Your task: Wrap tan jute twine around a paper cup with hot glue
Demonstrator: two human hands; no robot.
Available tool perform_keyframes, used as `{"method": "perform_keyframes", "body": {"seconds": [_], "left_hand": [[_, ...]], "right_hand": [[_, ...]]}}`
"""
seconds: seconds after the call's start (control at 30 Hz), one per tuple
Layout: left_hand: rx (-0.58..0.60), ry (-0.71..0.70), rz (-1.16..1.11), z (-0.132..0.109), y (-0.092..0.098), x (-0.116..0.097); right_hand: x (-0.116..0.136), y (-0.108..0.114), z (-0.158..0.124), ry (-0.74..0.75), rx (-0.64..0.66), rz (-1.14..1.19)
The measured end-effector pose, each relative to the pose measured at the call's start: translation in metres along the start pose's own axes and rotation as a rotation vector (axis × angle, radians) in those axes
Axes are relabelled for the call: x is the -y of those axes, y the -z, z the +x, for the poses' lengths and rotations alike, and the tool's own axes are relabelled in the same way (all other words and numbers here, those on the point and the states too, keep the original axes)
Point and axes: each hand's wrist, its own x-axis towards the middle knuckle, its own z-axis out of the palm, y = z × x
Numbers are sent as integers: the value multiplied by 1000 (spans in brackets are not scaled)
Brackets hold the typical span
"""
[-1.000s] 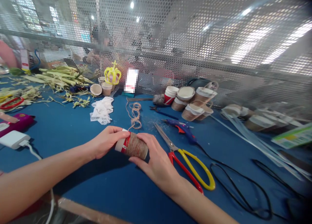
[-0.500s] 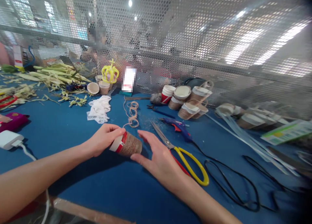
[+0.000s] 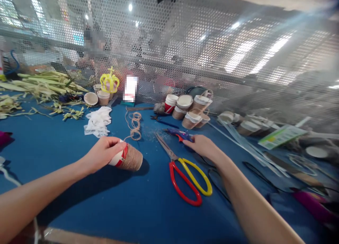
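My left hand (image 3: 102,154) grips a paper cup (image 3: 134,158) by its white and red rim end. The cup lies tilted on its side, its lower part wound with brown twine. From the cup a loose strand of twine (image 3: 135,125) runs back to a small tangle on the table. My right hand (image 3: 205,148) is closed around the handle of a blue glue gun (image 3: 176,132), which still lies on the table with its nozzle toward the left. Between my hands rest scissors (image 3: 173,157) with one red and one yellow handle.
Twine-wrapped cups (image 3: 192,120) stand in a cluster at the back, before a perforated metal screen (image 3: 159,63). White cloth (image 3: 97,122), a yellow crown (image 3: 109,83) and husks (image 3: 45,83) lie left. Clear glue sticks (image 3: 238,141) and a black cable are at right.
My right hand has left the side of the cup and moved right onto the glue gun. My left hand still holds the cup. The view has turned to the right.
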Motion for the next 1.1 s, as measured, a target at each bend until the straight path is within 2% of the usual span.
{"method": "perform_keyframes", "body": {"seconds": [0.13,0.27,0.4,0.47,0.53,0.6,0.7,0.83,0.97,1.1], "left_hand": [[7,-7,-37,0,-2,-2],[32,8,-46,0,-2,-4],[16,44,-65,0,-2,-6],[13,47,-58,0,-2,-6],[31,51,-45,-1,-1,-6],[51,47,-30,-1,-1,-6],[76,24,-12,-1,0,-5],[79,46,-22,0,1,-6],[68,85,-42,0,-1,-8],[63,61,-31,0,-2,-8]], "right_hand": [[-11,-17,9,-12,51,-5],[-10,-6,0,53,40,163],[9,15,-30,146,66,469],[23,20,-51,136,217,694],[37,19,-71,188,321,677],[49,13,-90,283,366,660],[56,-1,-112,320,440,661],[51,-16,-126,292,381,523],[48,-18,-128,493,261,376],[55,-10,-126,678,127,315]]}}
